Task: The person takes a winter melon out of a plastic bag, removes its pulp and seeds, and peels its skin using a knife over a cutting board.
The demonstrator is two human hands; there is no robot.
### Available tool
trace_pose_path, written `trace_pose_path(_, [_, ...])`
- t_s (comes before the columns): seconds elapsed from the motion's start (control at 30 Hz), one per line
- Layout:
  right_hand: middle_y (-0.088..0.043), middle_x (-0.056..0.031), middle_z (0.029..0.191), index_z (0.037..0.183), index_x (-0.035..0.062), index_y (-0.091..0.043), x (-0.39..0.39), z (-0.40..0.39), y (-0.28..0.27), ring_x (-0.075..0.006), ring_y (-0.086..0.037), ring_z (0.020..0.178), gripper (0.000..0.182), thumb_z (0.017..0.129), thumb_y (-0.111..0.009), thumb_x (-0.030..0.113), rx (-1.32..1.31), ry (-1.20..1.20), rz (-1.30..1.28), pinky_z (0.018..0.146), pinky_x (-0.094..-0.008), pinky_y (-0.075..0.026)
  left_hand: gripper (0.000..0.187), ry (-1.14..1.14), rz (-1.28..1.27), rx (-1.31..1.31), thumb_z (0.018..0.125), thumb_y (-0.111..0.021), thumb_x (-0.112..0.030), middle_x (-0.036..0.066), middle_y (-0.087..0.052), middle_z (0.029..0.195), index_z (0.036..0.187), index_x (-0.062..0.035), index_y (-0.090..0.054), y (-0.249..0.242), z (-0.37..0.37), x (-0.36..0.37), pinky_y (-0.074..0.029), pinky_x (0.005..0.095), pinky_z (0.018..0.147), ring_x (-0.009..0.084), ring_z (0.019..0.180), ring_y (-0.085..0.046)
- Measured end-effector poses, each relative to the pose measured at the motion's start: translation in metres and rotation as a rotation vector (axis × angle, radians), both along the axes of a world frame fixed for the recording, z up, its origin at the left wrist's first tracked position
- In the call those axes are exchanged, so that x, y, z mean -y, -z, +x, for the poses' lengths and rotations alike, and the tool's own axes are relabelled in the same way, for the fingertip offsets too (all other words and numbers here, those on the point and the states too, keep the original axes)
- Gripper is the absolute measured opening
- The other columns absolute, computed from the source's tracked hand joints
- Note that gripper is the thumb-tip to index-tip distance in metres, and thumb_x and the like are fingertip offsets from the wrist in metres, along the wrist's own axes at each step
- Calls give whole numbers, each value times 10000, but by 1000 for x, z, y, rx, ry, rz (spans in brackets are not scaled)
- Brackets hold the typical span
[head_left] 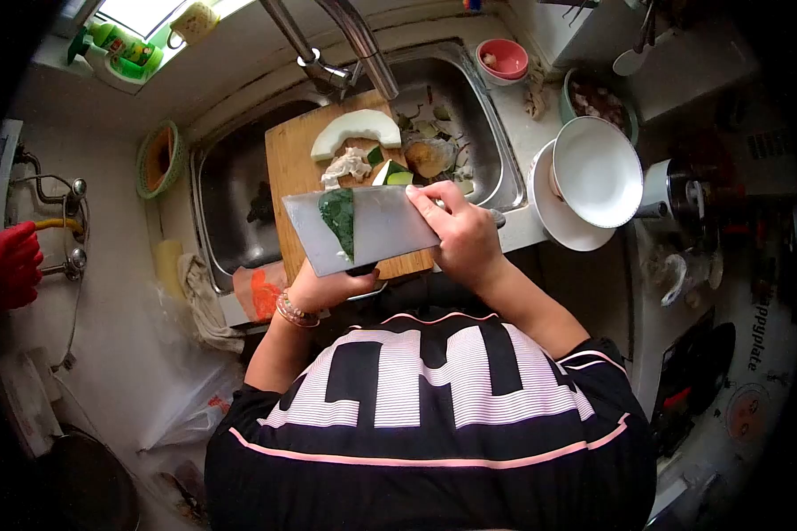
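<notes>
Our black shirt with pale lettering fills the near side. Over the wooden board, our right hand grasps a cleaver, with a dark green piece lying on its flat side. Our left hand sits partly beneath the cleaver's near edge; with most fingers hidden, we cannot tell what it grasps. The cleaver blocks our sight of the board's middle. Just beyond lie a pale curved slice, whitish scraps and green-skinned chunks. The board spans the sink, and the faucet juts over the sink's far side. On the bench at right, white bowls crowd close, a pink bowl farther off.
</notes>
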State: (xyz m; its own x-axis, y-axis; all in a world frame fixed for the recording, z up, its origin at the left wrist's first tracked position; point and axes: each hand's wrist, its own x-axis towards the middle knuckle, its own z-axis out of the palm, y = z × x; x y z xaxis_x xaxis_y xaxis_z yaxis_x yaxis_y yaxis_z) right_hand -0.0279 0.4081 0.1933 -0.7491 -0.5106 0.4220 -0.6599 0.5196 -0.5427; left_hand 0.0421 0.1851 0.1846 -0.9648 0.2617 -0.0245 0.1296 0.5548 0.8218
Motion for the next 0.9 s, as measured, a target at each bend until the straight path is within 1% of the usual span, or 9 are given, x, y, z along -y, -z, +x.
trace_pose_path(0.03, [-595,-115,1005,1134,1,-629,0,2,-2,-277,-644,737,403,734,-582,15,-8,-14,3,635,-355,-539,330,72,-116,-50,771,-692,-157,82,-635,1000,1062,-38,-591,1,0,1,-497,332,791,188,889,-612])
trace_pose_path(0.1, [-595,-114,1001,1127,-11,-628,0,9,-8,-273,-646,740,398,733,-587,25,-23,-47,11,636,-353,-541,363,-16,849,349,813,-654,-172,96,-604,1094,1139,-45,-555,19,5,5,-491,342,836,204,962,-598])
trace_pose_path(0.13, [-593,-117,1006,1116,-20,-627,1,13,-14,-267,-650,749,385,738,-582,32,-5,-69,9,641,-348,-542,365,-63,1093,462,814,-653,-173,98,-603,1098,1141,-45,-555,27,7,4,-491,342,838,204,965,-597])
trace_pose_path(0.33, [-592,-110,1010,1101,-29,-629,9,16,-11,-256,-654,770,357,756,-574,48,-114,-61,45,651,-338,-543,381,-120,913,335,815,-649,-180,110,-601,1125,1158,-44,-551,63,8,11,-487,342,855,203,982,-596])
trace_pose_path(0.47, [-589,-99,997,1116,-14,-627,12,13,-6,-259,-647,743,349,779,-567,53,-122,20,72,632,-339,-537,392,41,86,-49,816,-646,-184,117,-600,1143,1169,-44,-549,53,6,12,-484,343,867,202,994,-596])
trace_pose_path(0.53, [-587,-93,992,1124,-3,-627,13,10,-2,-264,-644,728,348,786,-562,54,-101,79,96,625,-347,-535,397,8,-116,-101,816,-644,-186,121,-599,1152,1174,-43,-548,30,3,3,-483,343,872,202,1000,-595])
trace_pose_path(0.6, [-585,-87,986,1133,7,-626,5,3,10,-271,-642,713,352,791,-557,54,-69,146,124,619,-356,-533,311,-289,82,76,662,-721,-144,96,-657,833,925,-16,-614,-17,-2,-19,-501,339,697,219,722,-619])
trace_pose_path(0.63, [-581,-82,977,1129,8,-623,2,1,13,-266,-644,699,338,805,-548,72,-73,141,133,599,-360,-536,283,-226,-26,1,653,-728,-142,118,-646,775,885,-15,-628,-27,-5,-18,-504,344,649,272,671,-617])
trace_pose_path(0.9, [-582,-89,987,1152,13,-620,1,5,10,-286,-642,709,388,768,-566,29,7,117,85,630,-369,-535,242,-275,-44,-45,652,-737,-132,134,-650,764,836,-15,-633,-28,-2,-20,-506,345,651,289,689,-637])
